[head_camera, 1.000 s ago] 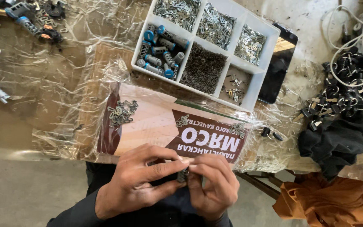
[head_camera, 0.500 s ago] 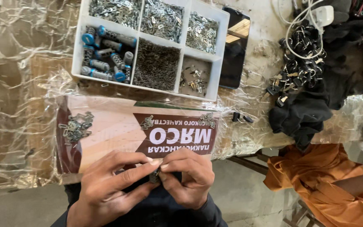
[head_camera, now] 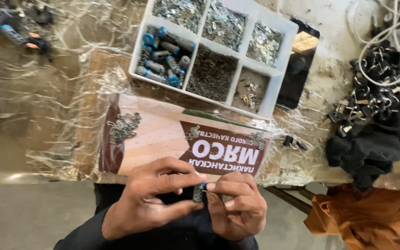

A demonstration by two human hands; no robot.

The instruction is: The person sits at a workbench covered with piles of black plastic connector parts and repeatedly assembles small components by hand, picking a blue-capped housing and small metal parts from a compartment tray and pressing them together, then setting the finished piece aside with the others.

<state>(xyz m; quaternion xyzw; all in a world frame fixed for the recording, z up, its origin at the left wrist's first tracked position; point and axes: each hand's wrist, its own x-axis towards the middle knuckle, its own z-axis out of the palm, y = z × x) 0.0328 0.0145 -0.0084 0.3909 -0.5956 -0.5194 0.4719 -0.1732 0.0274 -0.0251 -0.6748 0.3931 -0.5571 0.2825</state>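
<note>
Both hands meet at the near table edge, over the person's lap. The left hand [head_camera: 151, 199] and the right hand [head_camera: 237, 206] pinch 1 small metal part with a blue tip [head_camera: 199, 190] between thumbs and forefingers, fingers drawn in narrow around it. Just beyond lies a printed cardboard sheet [head_camera: 163, 134] under clear plastic, bearing a heap of small metal pieces [head_camera: 123, 126]. Farther off sits a white 6-compartment organiser tray [head_camera: 283, 69] holding blue-capped cylinders [head_camera: 163, 58] and metal hardware. A dark cloth [head_camera: 366, 148] lies right.
</note>
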